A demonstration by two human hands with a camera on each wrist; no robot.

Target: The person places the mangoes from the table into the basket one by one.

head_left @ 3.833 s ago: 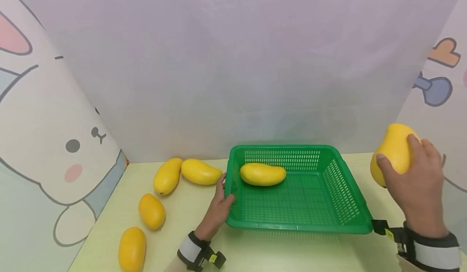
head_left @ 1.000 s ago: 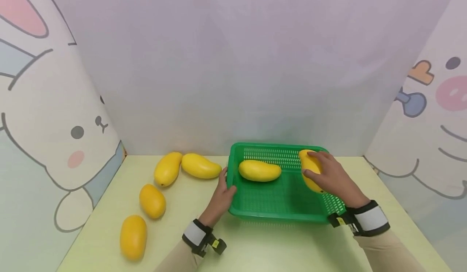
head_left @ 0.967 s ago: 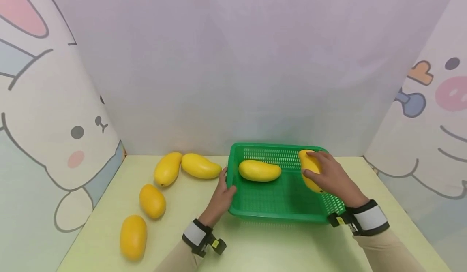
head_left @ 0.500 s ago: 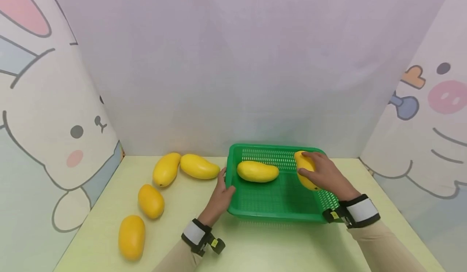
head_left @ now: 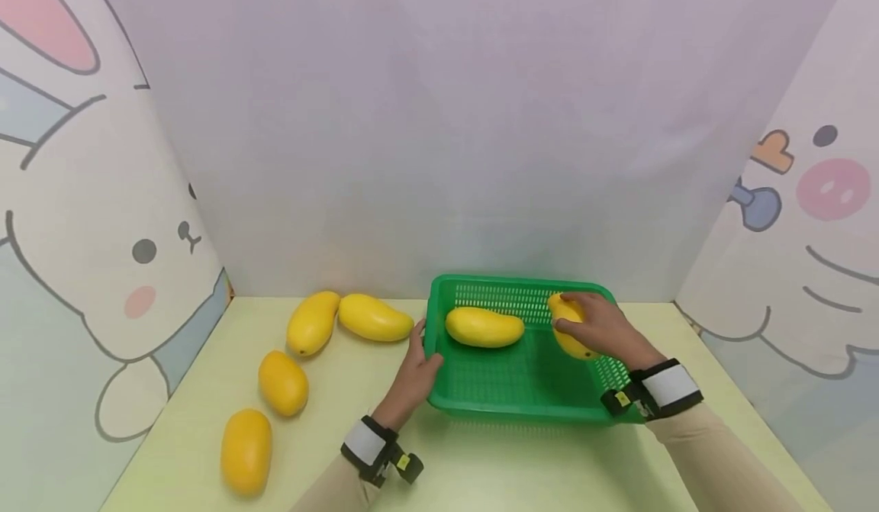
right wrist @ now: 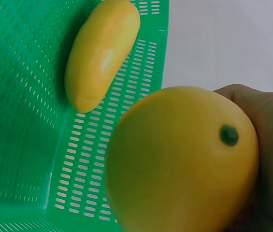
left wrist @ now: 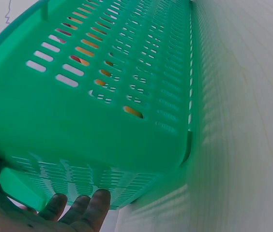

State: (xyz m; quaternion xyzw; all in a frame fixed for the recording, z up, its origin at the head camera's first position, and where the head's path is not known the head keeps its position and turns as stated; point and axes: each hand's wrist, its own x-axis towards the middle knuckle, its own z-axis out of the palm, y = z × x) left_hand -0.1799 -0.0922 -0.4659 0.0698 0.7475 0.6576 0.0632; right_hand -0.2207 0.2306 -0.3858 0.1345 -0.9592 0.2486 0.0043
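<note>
Your right hand (head_left: 596, 327) was wrapped around a yellow mango (head_left: 567, 324), its fingers curled over the top of the fruit, and it held that mango inside the green basket (head_left: 511, 403), toward the basket's far right corner. In the right wrist view the held mango (right wrist: 182, 159) sat right against your palm and filled the foreground above the slotted basket floor; whether it had touched the floor could not be told. A second mango (head_left: 484, 326) lay on its side in the basket along the far wall, just left of the one you held and apart from it.

Your left hand (head_left: 415, 372) was at the basket's left wall, thumb at the rim and fingers against the outside; the left wrist view showed your fingertips (left wrist: 96, 205) lying fairly straight under the basket's lower edge.

On the pale table (head_left: 494, 466), left of the basket, lay four more mangoes: two (head_left: 312, 323) (head_left: 374, 318) almost end to end near the back, one (head_left: 283, 382) nearer you, and one (head_left: 246, 451) closest to the table's front edge.
</note>
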